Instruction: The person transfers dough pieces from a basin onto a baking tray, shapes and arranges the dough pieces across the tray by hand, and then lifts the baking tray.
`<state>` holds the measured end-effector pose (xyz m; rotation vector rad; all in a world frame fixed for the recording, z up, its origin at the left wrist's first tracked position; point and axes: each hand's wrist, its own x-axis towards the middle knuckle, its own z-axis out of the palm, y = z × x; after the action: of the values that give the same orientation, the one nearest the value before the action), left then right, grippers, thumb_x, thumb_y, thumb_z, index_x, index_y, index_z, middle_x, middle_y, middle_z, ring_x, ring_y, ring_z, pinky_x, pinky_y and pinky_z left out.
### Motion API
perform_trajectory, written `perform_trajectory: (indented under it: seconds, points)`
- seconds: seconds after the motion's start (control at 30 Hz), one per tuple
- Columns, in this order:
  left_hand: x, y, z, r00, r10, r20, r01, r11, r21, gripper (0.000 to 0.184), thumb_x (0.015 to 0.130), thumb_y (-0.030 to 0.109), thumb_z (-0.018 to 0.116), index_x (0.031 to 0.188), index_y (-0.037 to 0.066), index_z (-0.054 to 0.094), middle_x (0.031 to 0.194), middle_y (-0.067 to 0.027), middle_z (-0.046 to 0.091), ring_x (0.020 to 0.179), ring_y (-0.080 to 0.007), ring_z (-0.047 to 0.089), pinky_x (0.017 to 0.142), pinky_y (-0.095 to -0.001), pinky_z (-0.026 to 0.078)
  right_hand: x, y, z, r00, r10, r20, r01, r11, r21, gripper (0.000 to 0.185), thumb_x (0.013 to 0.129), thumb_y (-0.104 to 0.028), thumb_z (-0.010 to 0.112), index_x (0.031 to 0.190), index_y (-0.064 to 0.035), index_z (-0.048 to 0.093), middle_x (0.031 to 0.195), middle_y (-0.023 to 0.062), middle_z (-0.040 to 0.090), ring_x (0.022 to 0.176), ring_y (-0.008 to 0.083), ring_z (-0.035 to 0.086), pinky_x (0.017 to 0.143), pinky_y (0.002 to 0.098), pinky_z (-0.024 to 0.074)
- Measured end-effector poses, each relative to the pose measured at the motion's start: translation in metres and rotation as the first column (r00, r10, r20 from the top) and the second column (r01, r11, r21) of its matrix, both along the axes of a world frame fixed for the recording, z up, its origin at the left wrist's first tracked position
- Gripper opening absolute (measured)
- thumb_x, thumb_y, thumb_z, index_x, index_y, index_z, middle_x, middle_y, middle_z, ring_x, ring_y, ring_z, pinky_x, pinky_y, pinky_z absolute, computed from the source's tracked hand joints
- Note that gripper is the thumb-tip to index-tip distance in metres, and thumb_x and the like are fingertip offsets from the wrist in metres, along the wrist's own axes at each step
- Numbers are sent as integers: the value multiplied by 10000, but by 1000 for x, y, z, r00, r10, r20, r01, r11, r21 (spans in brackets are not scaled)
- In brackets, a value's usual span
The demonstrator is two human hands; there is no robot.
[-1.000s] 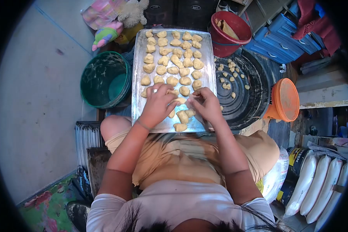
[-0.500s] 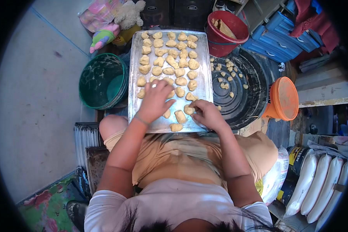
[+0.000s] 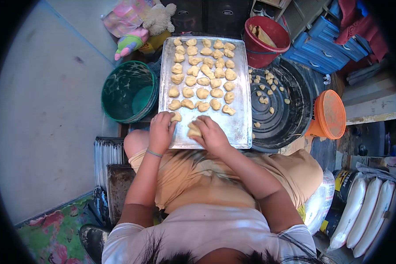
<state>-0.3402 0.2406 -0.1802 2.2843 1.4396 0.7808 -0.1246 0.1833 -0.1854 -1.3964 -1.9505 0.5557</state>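
Observation:
A metal baking tray [image 3: 234,132] rests across the lap, with rows of lumpy dough pieces [image 3: 202,93] on its far and middle part. At the tray's near left edge, my left hand [image 3: 161,133] has its fingers closed on a dough piece [image 3: 176,116]. My right hand [image 3: 212,135] is curled around dough [image 3: 193,129] over the near middle of the tray. That dough is slightly blurred and partly covered by the fingers, so I cannot tell whether it is one piece or more.
On the left stands a green bucket [image 3: 111,94]. A black basin [image 3: 277,127] with small dough bits sits at the right, beside a red bucket [image 3: 252,55] and an orange bucket [image 3: 331,115]. Stacked trays [image 3: 106,152] lean near the left knee; long white packs [image 3: 361,215] lie lower right.
My left hand has come down to the tray's near left edge, and my right hand has moved left. Loose dough pieces from the near end are now in the hands. The view has shifted slightly.

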Motion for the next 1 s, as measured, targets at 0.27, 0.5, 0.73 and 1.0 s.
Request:
perform_trajectory:
  seconds: [0.27, 0.5, 0.73, 1.0]
  points:
    - [19, -10, 16, 973, -159, -165, 189, 964, 187, 373, 822, 183, 735, 1190, 156, 680, 1251, -86, 584, 1236, -278, 478, 1014, -469, 312, 4, 7, 15, 988, -75, -132, 57, 989, -137, 367, 825, -66, 691, 1172, -16, 583, 1245, 206, 552, 1083, 409, 604, 898, 443, 527]
    - [23, 7, 8, 959, -151, -239, 190, 970, 151, 175, 814, 184, 737, 981, 138, 709, 1181, -49, 603, 1188, -261, 494, 979, -468, 313, 17, 5, 17, 994, -84, 64, 87, 996, -34, 299, 776, -113, 697, 1060, -49, 629, 1124, 159, 589, 984, 347, 601, 870, 438, 484]
    - [19, 8, 7, 999, -23, -23, 26, 992, 126, 250, 830, 184, 710, 1061, 91, 690, 1206, -87, 596, 1191, -314, 492, 1003, -467, 322, 45, -4, 9, 988, -144, 57, 146, 989, -31, 301, 757, -157, 688, 1040, -68, 636, 1071, 125, 587, 985, 329, 573, 843, 430, 444]
    - [11, 39, 1, 996, -16, 90, 16, 1000, -2, 298, 917, 122, 625, 1195, 16, 647, 1185, -165, 660, 1116, -339, 590, 993, -419, 435, 28, -5, 20, 982, -72, 173, 88, 992, -86, 417, 832, -298, 689, 1171, -65, 621, 1257, 145, 575, 1152, 338, 528, 956, 452, 394]
